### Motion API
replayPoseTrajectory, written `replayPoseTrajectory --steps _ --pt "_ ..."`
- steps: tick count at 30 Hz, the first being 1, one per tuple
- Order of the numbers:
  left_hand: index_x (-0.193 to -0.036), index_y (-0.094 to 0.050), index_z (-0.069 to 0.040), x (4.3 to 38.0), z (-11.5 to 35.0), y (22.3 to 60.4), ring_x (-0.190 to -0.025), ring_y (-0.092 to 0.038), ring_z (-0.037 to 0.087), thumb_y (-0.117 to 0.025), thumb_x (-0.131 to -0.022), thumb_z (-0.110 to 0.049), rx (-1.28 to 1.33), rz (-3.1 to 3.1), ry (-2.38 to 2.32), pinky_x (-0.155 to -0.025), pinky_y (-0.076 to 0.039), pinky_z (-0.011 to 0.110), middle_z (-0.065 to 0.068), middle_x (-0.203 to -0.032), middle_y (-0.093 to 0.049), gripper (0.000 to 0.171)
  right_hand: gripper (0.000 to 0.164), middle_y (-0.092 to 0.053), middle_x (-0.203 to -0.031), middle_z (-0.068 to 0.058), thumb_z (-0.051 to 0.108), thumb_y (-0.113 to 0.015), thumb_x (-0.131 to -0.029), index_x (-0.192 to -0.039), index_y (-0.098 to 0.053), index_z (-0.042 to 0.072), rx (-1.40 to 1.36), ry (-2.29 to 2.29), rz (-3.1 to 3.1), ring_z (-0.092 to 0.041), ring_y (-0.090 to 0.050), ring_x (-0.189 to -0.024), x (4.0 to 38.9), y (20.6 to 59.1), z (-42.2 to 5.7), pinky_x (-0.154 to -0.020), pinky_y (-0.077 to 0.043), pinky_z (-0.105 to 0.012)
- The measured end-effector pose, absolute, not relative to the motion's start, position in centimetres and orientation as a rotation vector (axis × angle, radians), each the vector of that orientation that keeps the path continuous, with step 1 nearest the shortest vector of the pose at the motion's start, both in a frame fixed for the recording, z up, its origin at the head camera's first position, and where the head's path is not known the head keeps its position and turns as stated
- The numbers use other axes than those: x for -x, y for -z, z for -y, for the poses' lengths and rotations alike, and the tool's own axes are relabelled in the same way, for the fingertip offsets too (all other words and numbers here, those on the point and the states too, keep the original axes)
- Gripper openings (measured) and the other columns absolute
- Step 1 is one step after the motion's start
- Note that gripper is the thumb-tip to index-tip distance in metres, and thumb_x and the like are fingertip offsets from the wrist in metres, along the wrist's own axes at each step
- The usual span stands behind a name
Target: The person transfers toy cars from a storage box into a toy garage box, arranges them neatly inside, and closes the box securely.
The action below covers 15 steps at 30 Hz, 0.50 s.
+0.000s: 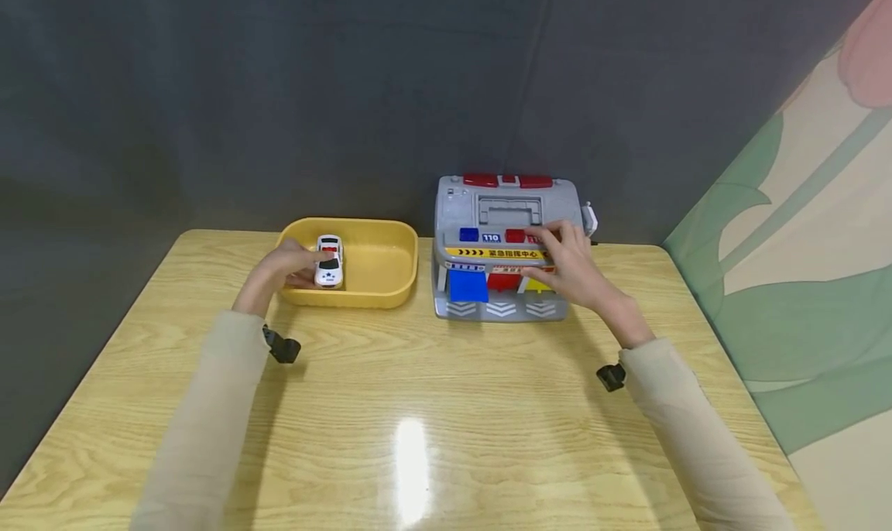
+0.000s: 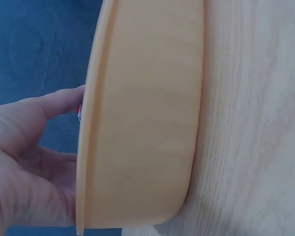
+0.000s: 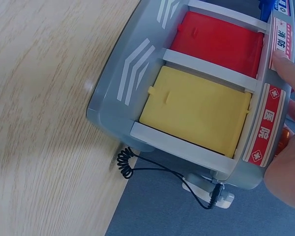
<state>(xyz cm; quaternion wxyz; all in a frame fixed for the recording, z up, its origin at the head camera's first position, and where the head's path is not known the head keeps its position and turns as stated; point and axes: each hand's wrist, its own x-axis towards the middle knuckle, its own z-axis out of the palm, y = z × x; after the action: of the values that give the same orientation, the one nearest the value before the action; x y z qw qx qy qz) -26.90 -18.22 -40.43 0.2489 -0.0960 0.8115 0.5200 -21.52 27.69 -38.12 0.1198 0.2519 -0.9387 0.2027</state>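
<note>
In the head view my left hand [image 1: 282, 264] reaches over the left rim of a yellow tray [image 1: 379, 291] and grips a white toy police car [image 1: 329, 275] inside it. The tray's side [image 2: 142, 118] hides nearly all of the car in the left wrist view. My right hand [image 1: 574, 272] holds the front upper edge of a grey toy rescue station [image 1: 453, 206], thumb on the front signs, fingers on top near the red button [image 1: 516, 235]. A blue door [image 1: 468, 286] sticks outward; the red door [image 3: 219, 44] and yellow door [image 3: 194, 110] lie flat in their frames.
A small white handset [image 3: 206, 191] on a coiled black cord hangs at the station's right side. Tray and station stand side by side near the back edge of the wooden table [image 1: 348, 407]. A dark curtain [image 1: 313, 97] rises behind, and a patterned panel [image 1: 801, 283] stands at right.
</note>
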Motion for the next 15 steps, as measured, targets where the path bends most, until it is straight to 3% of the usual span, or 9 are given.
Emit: replayPoseTrajectory --steps 4,9,15 --pt "-0.118 -0.05 0.009 27.13 18.52 40.09 -0.069 -0.066 0.013 -0.059 -0.097 -0.023 0.306 -2.111 -1.478 -0.071 -0.058 0.029 0.006 -0.084 -0.063 0.04 0.062 -0.039 -0.119 -0.022 0.023 -0.078 -0.083 -0.134 -0.049 0.003 -0.734 -0.59 2.741 -0.039 -0.031 -0.109 21.48 38.15 -27.72 -0.083 -0.027 -0.05" --pt "-0.127 -0.045 0.009 27.12 18.57 39.83 -0.073 -0.068 0.015 -0.057 -0.098 -0.024 0.335 -1.997 -1.567 -0.076 -0.057 0.031 0.008 -0.086 -0.065 0.046 0.062 -0.039 -0.119 -0.023 0.022 -0.078 -0.082 -0.134 -0.05 0.002 -0.743 -0.586 2.729 -0.039 -0.032 -0.108 21.54 38.25 -27.78 -0.083 -0.027 -0.05" --pt "-0.138 -0.036 0.009 26.68 18.06 39.6 -0.079 -0.065 0.016 -0.059 -0.097 -0.027 0.348 -1.946 -1.619 -0.081 -0.056 0.031 0.017 -0.114 -0.054 0.059 0.063 -0.039 -0.118 -0.022 0.023 -0.08 -0.081 -0.133 -0.051 0.002 -0.752 -0.582 2.711 -0.039 -0.032 -0.107 21.6 38.24 -27.77 -0.082 -0.027 -0.049"
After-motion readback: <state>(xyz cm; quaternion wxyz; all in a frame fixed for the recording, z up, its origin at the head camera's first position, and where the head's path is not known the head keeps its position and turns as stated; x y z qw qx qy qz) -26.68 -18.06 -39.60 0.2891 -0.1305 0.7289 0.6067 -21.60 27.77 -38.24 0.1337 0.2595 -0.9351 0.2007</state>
